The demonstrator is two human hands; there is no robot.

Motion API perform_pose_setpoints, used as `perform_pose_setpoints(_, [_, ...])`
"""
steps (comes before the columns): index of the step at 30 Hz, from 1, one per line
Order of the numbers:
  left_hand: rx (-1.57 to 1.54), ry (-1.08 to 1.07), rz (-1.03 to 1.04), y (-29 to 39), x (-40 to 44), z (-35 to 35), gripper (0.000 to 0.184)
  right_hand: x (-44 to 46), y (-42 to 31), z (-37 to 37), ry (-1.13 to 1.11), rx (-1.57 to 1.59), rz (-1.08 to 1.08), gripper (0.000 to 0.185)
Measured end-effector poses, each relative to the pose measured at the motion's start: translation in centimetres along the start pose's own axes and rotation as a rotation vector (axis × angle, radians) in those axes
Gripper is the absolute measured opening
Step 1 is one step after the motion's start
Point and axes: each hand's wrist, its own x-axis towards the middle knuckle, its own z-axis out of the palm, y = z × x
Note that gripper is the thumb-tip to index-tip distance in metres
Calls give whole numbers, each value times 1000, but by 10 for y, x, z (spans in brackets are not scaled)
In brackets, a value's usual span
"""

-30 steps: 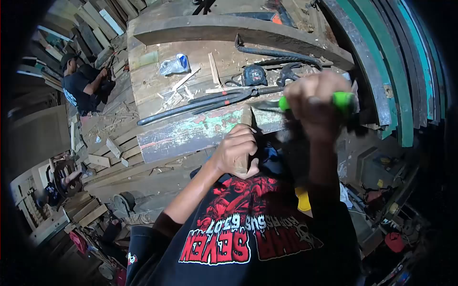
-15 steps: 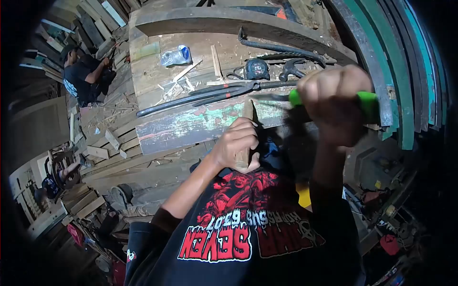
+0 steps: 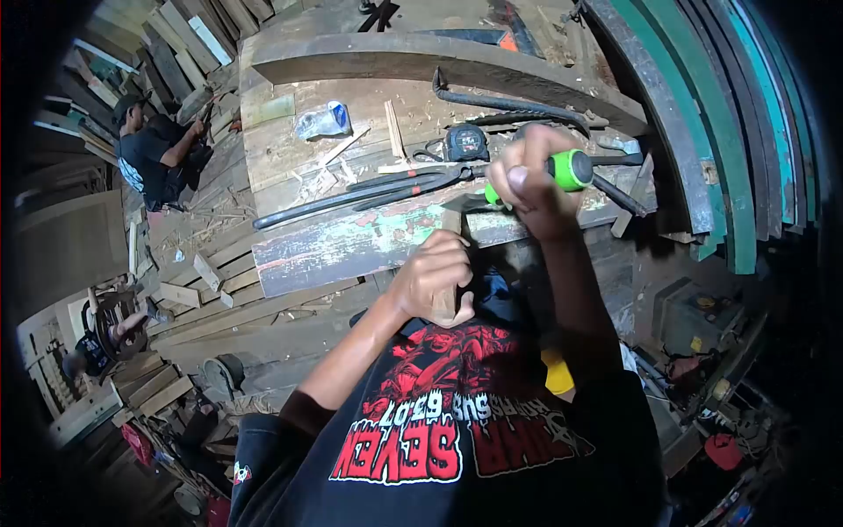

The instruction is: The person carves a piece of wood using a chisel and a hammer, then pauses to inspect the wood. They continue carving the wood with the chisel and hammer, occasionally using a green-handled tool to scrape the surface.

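Left grip (image 3: 437, 274) encloses the wooden piece (image 3: 451, 220), its tip protruding.

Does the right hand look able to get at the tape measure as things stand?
Probably not to pick it up: the right hand has its grip closed on the green-handled tool. The way looks fairly free otherwise, as the tape measure lies uncovered and close by.

Black T-shirt (image 3: 457, 422); red-and-white lettering; red figures; short sleeves.
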Motion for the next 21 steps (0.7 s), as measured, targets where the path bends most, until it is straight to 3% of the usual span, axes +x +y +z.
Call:
perform_pose_setpoints(1, [9,2,33,3,2,1,25,0,-1,3,-24,-10,64,34])
perform_pose_setpoints(4, [2,-19,27,4,5,1,25,1,-10,17,-126,-300,-66,35])
perform_pose_setpoints(6, [-9,-2,1,3,6,3,25,4,-31,22,-105,-280,-180,36])
perform_pose_setpoints(8, [-17,11,-2,2,1,2,25,6,-57,26,-107,-69,-202,34])
perform_pose_setpoints(11, [-16,27,-3,1,0,0,26,10,-64,18,-200,16,-130,30])
perform_pose_setpoints(14, [-40,40,7,1,0,1,27,-15,27,6,-190,-346,-174,32])
perform_pose_setpoints(15, [-39,38,14,0,4,1,28,-16,36,6,-279,-511,-201,31])
perform_pose_setpoints(17, [-35,26,6,3,2,-3,28,-7,32,10,-72,-396,-250,29])
perform_pose_setpoints(19, [-40,31,-6,-1,1,-5,25,-5,4,1,4,-46,-72,27])
perform_pose_setpoints(21, [-52,42,-24,1,-4,-6,22,4,-47,12,-87,-71,-183,29])
